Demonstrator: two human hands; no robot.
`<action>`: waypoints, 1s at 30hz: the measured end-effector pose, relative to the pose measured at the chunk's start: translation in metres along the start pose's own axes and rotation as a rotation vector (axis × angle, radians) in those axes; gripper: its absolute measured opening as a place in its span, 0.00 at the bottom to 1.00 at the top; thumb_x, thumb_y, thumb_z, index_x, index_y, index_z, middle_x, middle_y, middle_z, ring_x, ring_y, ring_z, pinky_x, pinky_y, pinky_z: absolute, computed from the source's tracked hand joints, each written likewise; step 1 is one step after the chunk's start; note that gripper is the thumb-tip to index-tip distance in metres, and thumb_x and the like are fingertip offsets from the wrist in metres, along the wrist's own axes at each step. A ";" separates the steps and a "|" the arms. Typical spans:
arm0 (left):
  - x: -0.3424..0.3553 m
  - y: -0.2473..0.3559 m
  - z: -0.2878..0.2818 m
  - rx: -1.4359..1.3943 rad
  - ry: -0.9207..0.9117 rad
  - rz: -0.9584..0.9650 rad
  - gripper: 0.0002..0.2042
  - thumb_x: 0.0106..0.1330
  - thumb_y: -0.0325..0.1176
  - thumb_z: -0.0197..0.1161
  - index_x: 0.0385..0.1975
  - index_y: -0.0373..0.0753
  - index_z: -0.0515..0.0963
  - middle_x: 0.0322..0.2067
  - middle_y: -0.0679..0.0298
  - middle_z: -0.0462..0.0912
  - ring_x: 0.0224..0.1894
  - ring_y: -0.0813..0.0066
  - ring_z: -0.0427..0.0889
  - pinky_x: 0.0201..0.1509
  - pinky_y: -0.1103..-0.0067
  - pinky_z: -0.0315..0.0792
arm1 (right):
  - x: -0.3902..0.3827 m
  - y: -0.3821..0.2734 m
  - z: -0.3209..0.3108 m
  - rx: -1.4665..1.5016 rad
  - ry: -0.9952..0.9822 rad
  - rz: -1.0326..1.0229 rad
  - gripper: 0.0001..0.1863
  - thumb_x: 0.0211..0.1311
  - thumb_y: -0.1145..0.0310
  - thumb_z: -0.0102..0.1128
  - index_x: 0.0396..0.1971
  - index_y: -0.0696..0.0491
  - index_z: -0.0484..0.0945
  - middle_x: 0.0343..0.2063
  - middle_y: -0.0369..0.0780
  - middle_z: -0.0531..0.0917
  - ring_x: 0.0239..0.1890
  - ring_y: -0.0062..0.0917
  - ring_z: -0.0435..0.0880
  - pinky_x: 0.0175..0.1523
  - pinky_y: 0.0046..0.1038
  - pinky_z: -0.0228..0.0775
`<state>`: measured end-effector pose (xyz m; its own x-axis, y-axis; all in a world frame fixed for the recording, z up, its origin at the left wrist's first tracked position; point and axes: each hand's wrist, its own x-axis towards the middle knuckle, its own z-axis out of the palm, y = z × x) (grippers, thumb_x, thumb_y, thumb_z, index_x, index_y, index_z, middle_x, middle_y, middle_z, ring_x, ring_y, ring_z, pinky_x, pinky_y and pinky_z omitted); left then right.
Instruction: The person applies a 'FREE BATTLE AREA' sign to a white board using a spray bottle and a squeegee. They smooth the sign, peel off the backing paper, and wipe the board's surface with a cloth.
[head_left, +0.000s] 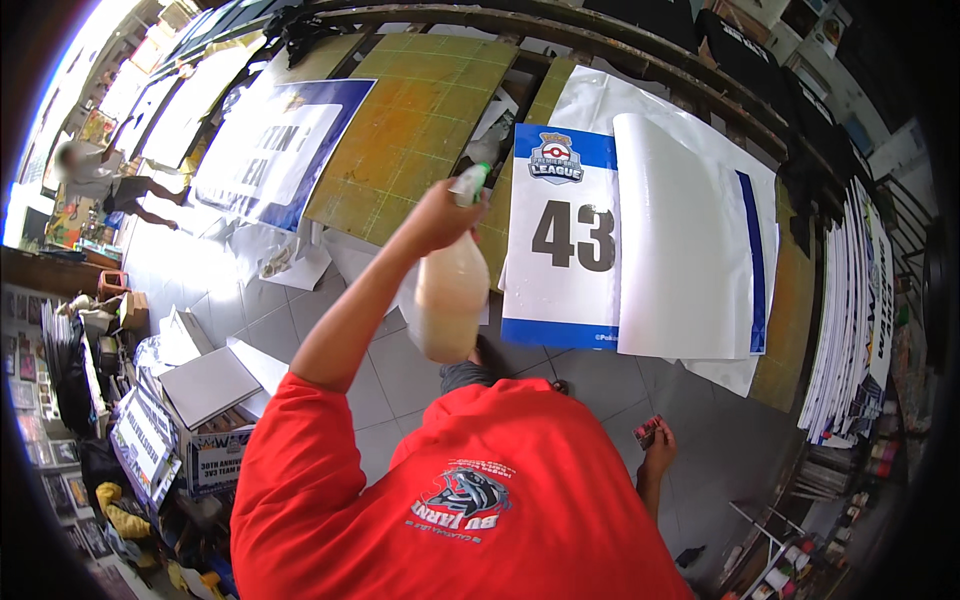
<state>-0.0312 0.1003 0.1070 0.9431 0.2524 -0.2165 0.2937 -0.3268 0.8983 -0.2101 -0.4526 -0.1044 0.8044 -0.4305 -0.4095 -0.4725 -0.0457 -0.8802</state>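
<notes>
My left hand [445, 215] grips the neck of a translucent spray bottle [448, 295] with a green-and-white head, held just left of a blue-and-white printed sheet [556, 285] on the worktable. A white film [675, 240] is curled over that sheet's right side, and its surface beneath is partly hidden. Low at my right side, my right hand [656, 445] holds a small dark red object [645, 430], too small to identify.
Olive cutting boards [405, 130] carry another printed sheet [265, 150]. A person [120, 190] stands at the far left. Stacked panels [850, 300] line the right, loose boards [205, 385] and clutter the lower left, and a metal rack [780, 555] the lower right.
</notes>
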 end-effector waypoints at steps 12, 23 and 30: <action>0.070 -0.001 0.052 0.124 0.136 -0.090 0.11 0.53 0.31 0.60 0.24 0.26 0.79 0.19 0.54 0.81 0.21 0.65 0.84 0.29 0.71 0.77 | 0.034 -0.007 -0.083 0.183 -0.012 0.023 0.13 0.67 0.72 0.49 0.46 0.60 0.79 0.36 0.39 0.82 0.33 0.22 0.80 0.40 0.26 0.75; 0.085 0.014 0.045 0.152 0.072 -0.026 0.12 0.54 0.32 0.61 0.28 0.25 0.77 0.21 0.54 0.82 0.21 0.67 0.84 0.29 0.71 0.77 | -0.012 0.043 -0.050 0.081 0.002 0.081 0.13 0.66 0.71 0.51 0.44 0.62 0.79 0.33 0.38 0.82 0.33 0.21 0.80 0.40 0.24 0.72; 0.076 0.018 0.046 0.160 0.050 0.000 0.12 0.55 0.33 0.61 0.30 0.27 0.77 0.21 0.55 0.82 0.22 0.68 0.85 0.30 0.71 0.77 | -0.017 0.024 -0.031 0.072 -0.026 0.029 0.14 0.67 0.70 0.50 0.44 0.64 0.77 0.32 0.39 0.81 0.31 0.23 0.80 0.37 0.27 0.75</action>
<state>0.0526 0.0717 0.0887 0.9355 0.2959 -0.1933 0.3182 -0.4669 0.8251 -0.2464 -0.4739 -0.1108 0.8004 -0.4074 -0.4398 -0.4689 0.0316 -0.8827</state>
